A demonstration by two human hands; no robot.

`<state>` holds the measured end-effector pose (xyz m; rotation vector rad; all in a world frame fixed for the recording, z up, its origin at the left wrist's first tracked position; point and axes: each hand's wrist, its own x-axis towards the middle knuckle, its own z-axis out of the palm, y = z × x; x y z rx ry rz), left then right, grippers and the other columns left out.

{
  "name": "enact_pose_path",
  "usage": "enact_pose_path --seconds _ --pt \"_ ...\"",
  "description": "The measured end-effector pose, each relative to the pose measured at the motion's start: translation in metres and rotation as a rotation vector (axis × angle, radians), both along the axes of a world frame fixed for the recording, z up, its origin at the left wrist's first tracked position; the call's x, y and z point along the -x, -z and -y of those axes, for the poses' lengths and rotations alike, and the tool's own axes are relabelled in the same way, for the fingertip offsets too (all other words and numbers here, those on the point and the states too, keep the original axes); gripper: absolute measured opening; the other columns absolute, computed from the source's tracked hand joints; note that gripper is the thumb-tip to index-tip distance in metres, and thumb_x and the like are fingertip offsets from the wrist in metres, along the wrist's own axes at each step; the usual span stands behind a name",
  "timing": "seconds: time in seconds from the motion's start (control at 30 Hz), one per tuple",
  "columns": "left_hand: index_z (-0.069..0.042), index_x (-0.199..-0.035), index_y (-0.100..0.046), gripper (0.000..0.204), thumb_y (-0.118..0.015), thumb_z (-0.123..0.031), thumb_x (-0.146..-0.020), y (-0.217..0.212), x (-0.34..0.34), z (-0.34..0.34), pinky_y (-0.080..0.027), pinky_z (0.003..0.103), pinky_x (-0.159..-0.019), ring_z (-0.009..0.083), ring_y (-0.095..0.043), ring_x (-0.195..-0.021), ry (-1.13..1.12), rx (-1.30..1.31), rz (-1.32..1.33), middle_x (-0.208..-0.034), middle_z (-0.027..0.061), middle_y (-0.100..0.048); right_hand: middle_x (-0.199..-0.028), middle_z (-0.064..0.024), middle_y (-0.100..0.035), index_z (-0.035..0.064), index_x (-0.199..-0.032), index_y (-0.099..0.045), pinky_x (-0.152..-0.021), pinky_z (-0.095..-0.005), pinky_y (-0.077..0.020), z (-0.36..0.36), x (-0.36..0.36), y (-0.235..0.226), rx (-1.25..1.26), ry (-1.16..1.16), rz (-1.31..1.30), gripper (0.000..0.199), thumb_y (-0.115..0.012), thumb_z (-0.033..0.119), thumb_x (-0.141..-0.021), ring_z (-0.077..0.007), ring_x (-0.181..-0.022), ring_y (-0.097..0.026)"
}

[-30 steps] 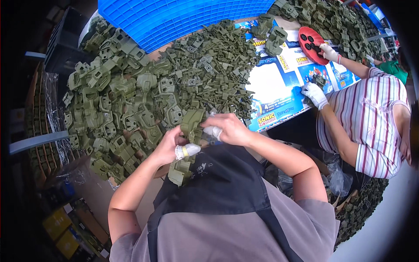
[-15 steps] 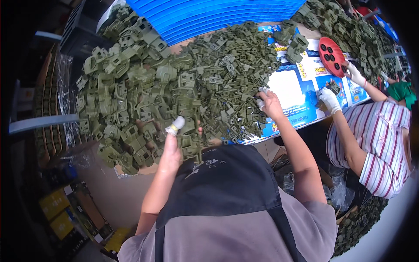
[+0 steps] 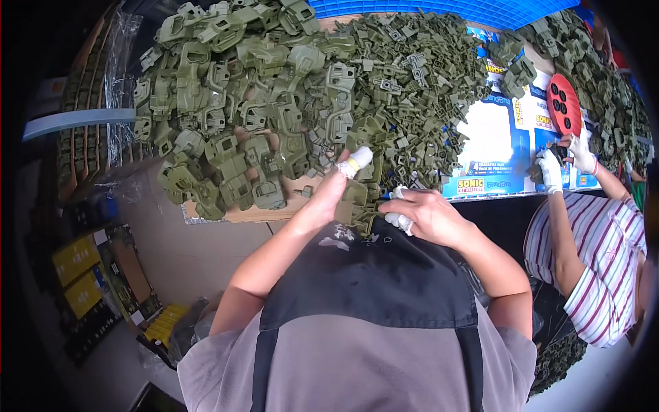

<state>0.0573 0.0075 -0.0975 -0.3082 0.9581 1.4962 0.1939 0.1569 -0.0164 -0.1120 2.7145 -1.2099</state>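
My left hand (image 3: pixel 329 195), its thumb capped with a white and yellow cover, grips an olive-green plastic toy vehicle body (image 3: pixel 355 200) in front of my apron. Close to that body's right side is my right hand (image 3: pixel 434 218), with white wrapping on some fingertips. Its fingers are drawn together, and whatever they pinch is hidden. Beyond my left hand spreads a heap of larger green vehicle bodies (image 3: pixel 254 110). A dense pile of small green plastic parts (image 3: pixel 419 89) lies beyond my right hand.
Blue plastic crates (image 3: pixel 439 8) stand at the far edge. Printed blue-and-white card sheets (image 3: pixel 494 168) cover the table at right. A co-worker in a striped top (image 3: pixel 583 275) works there with gloved hands, near a red oval tray (image 3: pixel 564 103). A metal bar (image 3: pixel 79 122) juts in at left.
My right hand has come back from the small-parts pile to the vehicle body in my left hand. The view has shifted, and the co-worker's gloved hands are now closer together.
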Motion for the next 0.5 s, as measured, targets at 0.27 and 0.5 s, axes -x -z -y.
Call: enact_pose_path --seconds 0.27,0.5 --pt "-0.010 -0.132 -0.033 0.043 -0.046 -0.025 -0.094 0.000 0.002 -0.001 -0.055 0.034 -0.077 0.0181 -0.060 -0.097 0.150 -0.031 -0.190 -0.118 0.0076 -0.051 -0.078 -0.0138 -0.058 0.0036 -0.086 -0.055 -0.062 -0.0413 -0.0494 0.008 0.009 -0.011 -0.094 -0.100 0.073 0.020 -0.054 0.000 -0.067 -0.0329 -0.071 -0.061" --pt "-0.010 -0.134 -0.034 0.047 -0.050 -0.025 -0.092 -0.014 -0.007 -0.006 -0.055 0.029 -0.072 0.0150 -0.060 -0.094 0.072 0.020 -0.051 -0.116 0.0067 -0.053 -0.079 -0.0132 -0.058 0.0047 -0.088 -0.055 -0.064 -0.0428 -0.0490 0.012 0.004 0.009 -0.056 -0.105 0.115 0.021 -0.054 0.001 -0.068 -0.0332 -0.073 -0.061"
